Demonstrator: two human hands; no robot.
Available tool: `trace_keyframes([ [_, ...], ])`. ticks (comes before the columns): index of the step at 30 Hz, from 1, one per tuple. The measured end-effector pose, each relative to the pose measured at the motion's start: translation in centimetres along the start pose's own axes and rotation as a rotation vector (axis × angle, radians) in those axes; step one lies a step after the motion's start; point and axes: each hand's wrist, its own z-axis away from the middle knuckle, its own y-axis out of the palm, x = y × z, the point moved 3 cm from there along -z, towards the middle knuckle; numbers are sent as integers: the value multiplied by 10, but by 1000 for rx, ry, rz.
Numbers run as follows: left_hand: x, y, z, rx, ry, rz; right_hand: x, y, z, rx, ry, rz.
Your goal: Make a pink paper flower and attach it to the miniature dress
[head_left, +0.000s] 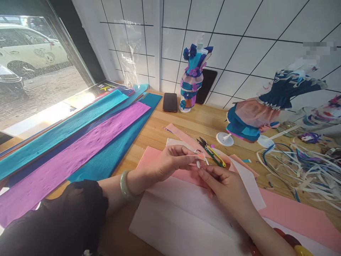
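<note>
Paper strip [199,159] mostly hidden between hands; top-right patch [319,49] blurred.

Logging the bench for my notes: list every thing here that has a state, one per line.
Left hand: pinching a small paper strip.
Right hand: fingertips on the strip too.
Snips: lying on the table, untouched.
Phone: flat, screen dark.
Small doll: upright, dressed.
Purple sheet: laid out flat.

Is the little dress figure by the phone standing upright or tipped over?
Upright. The dress figure stands straight on its round white base on the wooden table, beside the phone, near the tiled wall.
</note>
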Motion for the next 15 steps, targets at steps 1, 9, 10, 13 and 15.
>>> trace_keyframes([
  [1,0,-1,0,-8,-2,-8,1,0,0,-10,-11,33],
  [9,1,-5,1,-17,26,-121,8,0,4,-66,-127,326],
  [10,1,-4,1,-16,20,-135,8,0,4,-65,-119,336],
  [13,1,-3,1,-15,-1,-178,5,0,3,-56,-95,303],
  [15,1,-3,1,-12,-20,-174,3,0,3,-58,-92,265],
])
